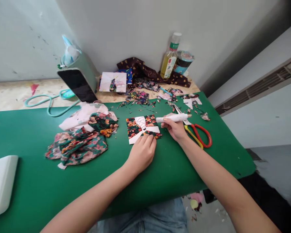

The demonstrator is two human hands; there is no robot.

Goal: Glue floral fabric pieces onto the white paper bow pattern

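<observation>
A square card (145,122) covered with floral fabric pieces lies on the green mat, with white unfabricked strips and a line drawing showing between them. My left hand (142,151) is closed, its curled fingers pressing on the card's lower edge. Just right of the card, my right hand (175,128) grips a slim white tube (173,118), held almost level above the mat. Behind that hand lie scissors (203,137) with red and yellow handles, blades pointing away, partly hidden by the hand and tube. Crumpled floral fabric (83,147) is heaped left of the card.
A phone (77,84) leans on a pale green holder (88,69). Behind are another decorated card (113,82), fabric snippets (137,97), brown cloth (140,69), a bottle (169,60) and a cup (183,63). A white object (2,184) sits at left on the green mat (87,184).
</observation>
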